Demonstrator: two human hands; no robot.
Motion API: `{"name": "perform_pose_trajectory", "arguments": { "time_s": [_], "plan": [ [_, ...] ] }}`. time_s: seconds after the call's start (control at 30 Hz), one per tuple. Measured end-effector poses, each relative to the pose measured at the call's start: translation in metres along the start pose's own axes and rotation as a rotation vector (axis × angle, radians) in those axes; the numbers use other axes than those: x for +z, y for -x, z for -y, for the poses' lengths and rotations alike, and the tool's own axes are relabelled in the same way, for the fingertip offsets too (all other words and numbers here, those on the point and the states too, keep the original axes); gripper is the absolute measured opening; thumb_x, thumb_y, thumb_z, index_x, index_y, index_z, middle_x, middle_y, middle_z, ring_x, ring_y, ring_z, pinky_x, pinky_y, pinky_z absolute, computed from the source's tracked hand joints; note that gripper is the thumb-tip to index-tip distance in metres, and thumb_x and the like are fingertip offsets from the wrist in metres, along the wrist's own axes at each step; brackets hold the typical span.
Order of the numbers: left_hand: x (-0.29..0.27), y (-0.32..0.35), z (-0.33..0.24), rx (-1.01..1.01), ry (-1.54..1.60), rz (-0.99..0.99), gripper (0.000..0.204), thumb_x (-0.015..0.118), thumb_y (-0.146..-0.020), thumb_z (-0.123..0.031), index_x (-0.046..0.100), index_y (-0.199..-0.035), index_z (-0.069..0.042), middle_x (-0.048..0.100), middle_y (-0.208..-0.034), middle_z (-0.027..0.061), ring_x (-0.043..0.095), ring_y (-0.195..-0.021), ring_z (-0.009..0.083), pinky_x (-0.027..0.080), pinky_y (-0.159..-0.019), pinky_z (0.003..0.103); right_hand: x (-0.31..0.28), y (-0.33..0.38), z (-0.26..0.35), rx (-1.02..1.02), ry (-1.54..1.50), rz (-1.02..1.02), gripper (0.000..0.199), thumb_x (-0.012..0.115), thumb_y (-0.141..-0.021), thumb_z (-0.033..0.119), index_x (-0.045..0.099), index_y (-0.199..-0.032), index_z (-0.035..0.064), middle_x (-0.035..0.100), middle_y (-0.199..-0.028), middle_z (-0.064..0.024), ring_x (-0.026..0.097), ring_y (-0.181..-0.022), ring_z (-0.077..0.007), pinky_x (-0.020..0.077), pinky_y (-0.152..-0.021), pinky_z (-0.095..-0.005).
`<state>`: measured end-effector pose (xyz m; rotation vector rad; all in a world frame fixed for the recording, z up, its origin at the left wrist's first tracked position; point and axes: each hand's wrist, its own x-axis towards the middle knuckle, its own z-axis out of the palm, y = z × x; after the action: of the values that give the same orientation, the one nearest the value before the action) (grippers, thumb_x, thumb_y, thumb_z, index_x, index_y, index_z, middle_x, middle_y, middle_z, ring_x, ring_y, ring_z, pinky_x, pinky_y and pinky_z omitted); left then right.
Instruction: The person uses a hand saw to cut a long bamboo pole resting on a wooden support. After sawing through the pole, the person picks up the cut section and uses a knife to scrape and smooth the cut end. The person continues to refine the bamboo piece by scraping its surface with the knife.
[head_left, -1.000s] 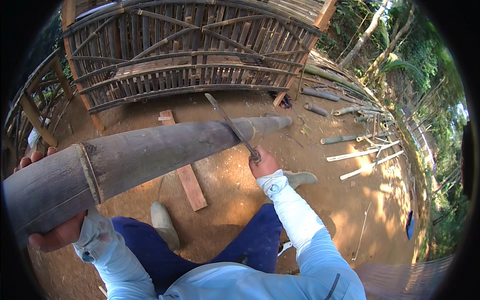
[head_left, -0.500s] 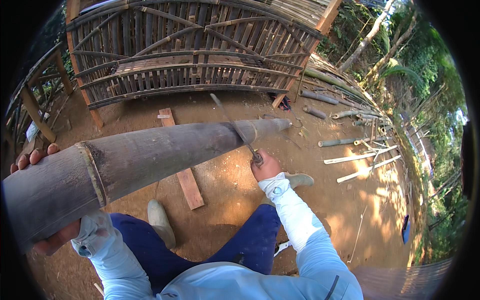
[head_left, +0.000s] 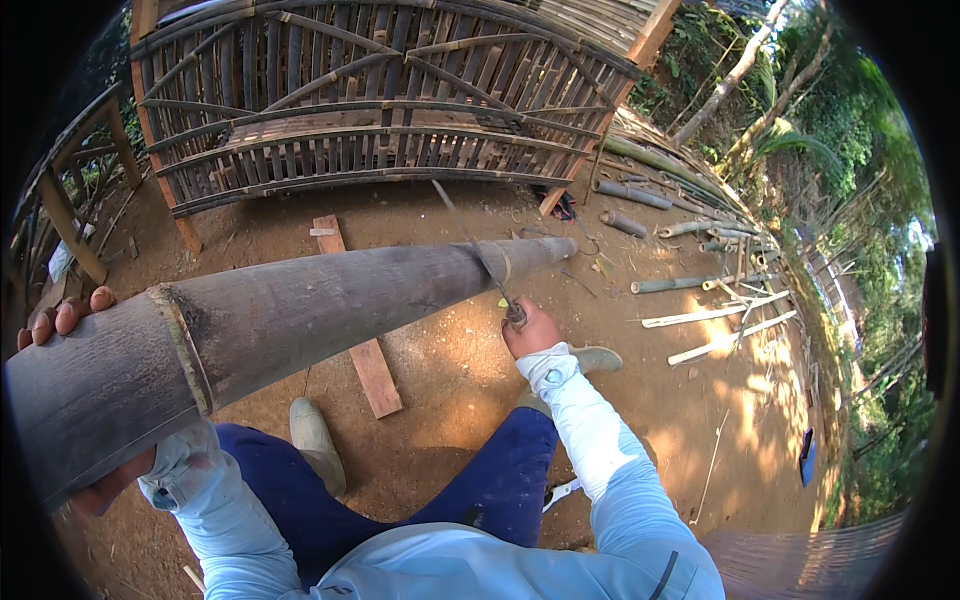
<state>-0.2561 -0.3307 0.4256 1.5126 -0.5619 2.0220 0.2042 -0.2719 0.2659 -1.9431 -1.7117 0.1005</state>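
Note:
A thick grey-brown bamboo pole point(head_left: 300, 310) slants across in front of me, its near end large at the left and its far end pointing right. My left hand point(head_left: 68, 317) wraps around the near end, fingers over the top and the palm underneath. In my right hand point(head_left: 533, 330) is the handle of a long, thin-bladed machete point(head_left: 462, 225). Its blade lies across the pole close to a node ring near the far end, with the tip reaching past the pole's far side. The pole hides part of my left hand.
A slatted bamboo bench point(head_left: 390, 120) stands ahead. Beneath the pole, a wooden plank point(head_left: 375, 380) lies on the dirt between my boots point(head_left: 318, 445). To the right are several cut bamboo poles point(head_left: 690, 284) and pale split strips point(head_left: 715, 309); a blue object point(head_left: 807, 458) lies farther right.
The machete blade has shifted slightly, its tip a little farther right and away from me. The pole and my left hand keep almost the same place.

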Motion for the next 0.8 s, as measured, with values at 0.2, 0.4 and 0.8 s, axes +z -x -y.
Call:
{"name": "perform_pose_trajectory", "arguments": {
  "time_s": [0.2,0.4,0.8],
  "plan": [
    [-0.010,0.009,0.008,0.095,-0.008,-0.080,0.105,0.071,-0.058,-0.070,0.037,-0.133,-0.006,0.037,-0.126,0.0201,0.037,-0.123,0.0354,0.025,-0.107,0.053,-0.001,-0.010,-0.037,0.107,0.121,0.008,0.020,0.066,-0.074,0.018,0.060,-0.090,0.0075,0.064,-0.083,-0.0209,0.061,-0.082,-0.0421,0.0486,-0.070,-0.0464],
    [-0.007,0.005,-0.002,-0.023,-0.046,-0.029,0.104,0.067,-0.066,-0.070,0.031,-0.139,-0.004,0.034,-0.135,0.0244,0.035,-0.127,0.0387,0.024,-0.110,0.054,0.019,-0.016,-0.076,0.328,0.016,0.050,0.020,0.070,-0.072,0.016,0.060,-0.087,0.0059,0.064,-0.074,-0.0142,0.062,-0.070,-0.0344,0.0488,-0.064,-0.0414],
    [0.040,-0.006,0.010,-0.027,-0.472,-0.799,0.075,0.060,-0.083,-0.052,0.041,-0.136,-0.003,0.044,-0.139,0.0157,0.041,-0.128,0.0357,0.028,-0.110,0.051,0.063,0.020,-0.009,0.419,-0.337,-0.145,0.028,0.070,-0.073,0.018,0.058,-0.095,0.0046,0.065,-0.083,-0.0191,0.064,-0.081,-0.0369,0.0499,-0.072,-0.0406]
  ]
}}
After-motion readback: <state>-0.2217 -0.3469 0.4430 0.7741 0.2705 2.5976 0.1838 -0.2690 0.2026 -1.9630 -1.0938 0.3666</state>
